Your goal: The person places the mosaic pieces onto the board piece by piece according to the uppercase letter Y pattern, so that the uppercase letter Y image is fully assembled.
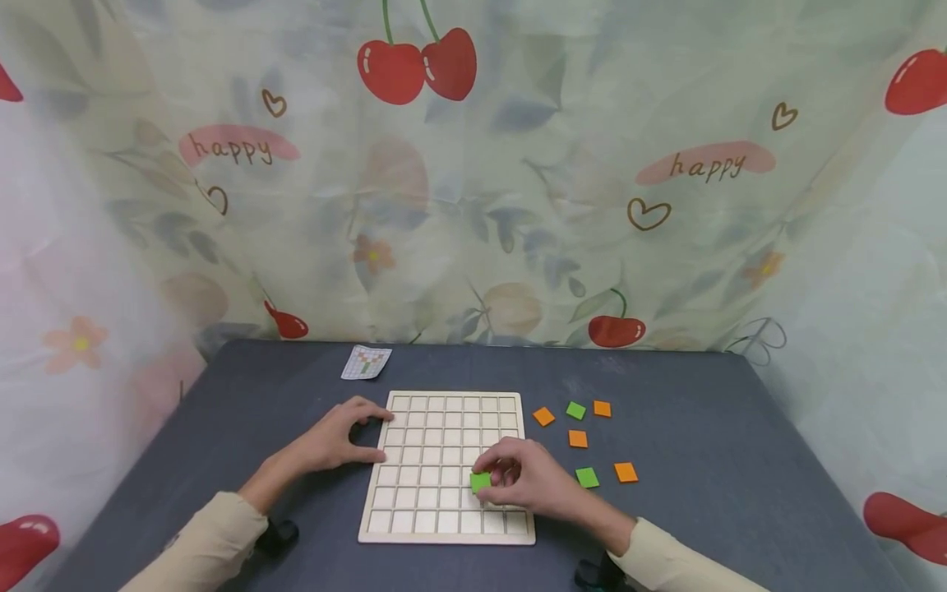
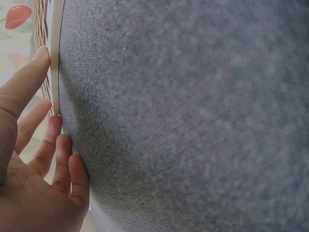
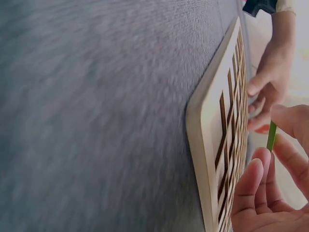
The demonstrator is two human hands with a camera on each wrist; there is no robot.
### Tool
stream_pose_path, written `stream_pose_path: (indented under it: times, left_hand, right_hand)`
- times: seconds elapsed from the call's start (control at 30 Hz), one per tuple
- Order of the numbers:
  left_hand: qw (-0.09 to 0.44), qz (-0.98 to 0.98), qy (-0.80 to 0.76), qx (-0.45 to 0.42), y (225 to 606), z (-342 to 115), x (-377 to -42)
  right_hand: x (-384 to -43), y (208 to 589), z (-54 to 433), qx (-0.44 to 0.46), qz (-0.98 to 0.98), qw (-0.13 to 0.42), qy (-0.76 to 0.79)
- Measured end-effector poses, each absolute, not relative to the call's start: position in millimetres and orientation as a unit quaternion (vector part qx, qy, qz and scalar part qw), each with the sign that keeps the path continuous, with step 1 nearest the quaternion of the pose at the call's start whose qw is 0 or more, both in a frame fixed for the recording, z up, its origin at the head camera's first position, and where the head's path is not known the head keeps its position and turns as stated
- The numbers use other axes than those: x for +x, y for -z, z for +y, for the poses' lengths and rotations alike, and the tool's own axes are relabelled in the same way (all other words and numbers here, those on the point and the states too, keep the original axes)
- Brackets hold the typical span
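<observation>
I pinch a thin, bright green square tile (image 1: 480, 483) by its edges in my right grip (image 1: 528, 477), holding it just above the near right part of a pale wooden grid board (image 1: 447, 538). The board lies flat, its bordered face divided into rows of square cells, and my left grip (image 1: 339, 436) touches its left edge. To its right lie four orange squares (image 1: 578, 439) and two green squares (image 1: 587, 478), all apart from one another.

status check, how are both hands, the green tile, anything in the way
Left hand against grid board's left edge. Right hand pinching green tile over the board. Loose tiles off to the right, nothing seen blocking.
</observation>
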State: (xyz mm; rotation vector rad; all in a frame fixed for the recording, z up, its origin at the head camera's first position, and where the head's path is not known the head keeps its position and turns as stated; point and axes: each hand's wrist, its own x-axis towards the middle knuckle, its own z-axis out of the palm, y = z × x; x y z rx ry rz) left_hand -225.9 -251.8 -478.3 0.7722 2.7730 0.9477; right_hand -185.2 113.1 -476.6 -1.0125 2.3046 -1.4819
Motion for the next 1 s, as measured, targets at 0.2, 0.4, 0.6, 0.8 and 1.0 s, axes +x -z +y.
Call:
stream_pose_path:
  times: [0.2, 0.4, 0.6, 0.8, 1.0]
  left_hand:
    - [0.062, 0.914, -0.314, 0.251, 477, -252, -226]
    - [0.063, 0.916, -0.311, 0.246, 476, -251, -228]
    - [0.067, 0.916, -0.310, 0.244, 476, -252, -226]
    - [0.064, 0.917, -0.310, 0.244, 476, -252, -225]
    - [0.059, 0.913, -0.312, 0.255, 477, -252, -224]
  right_hand:
    - [-185, 479, 99, -0.337, 0.783, 0.120, 0.509]
    - [-185, 477, 90, -0.329, 0.788, 0.118, 0.507]
    - [-184, 478, 80, -0.316, 0.796, 0.134, 0.499]
    - [-182, 477, 72, -0.320, 0.805, 0.131, 0.482]
    - [-181, 478, 66, -0.325, 0.813, 0.132, 0.465]
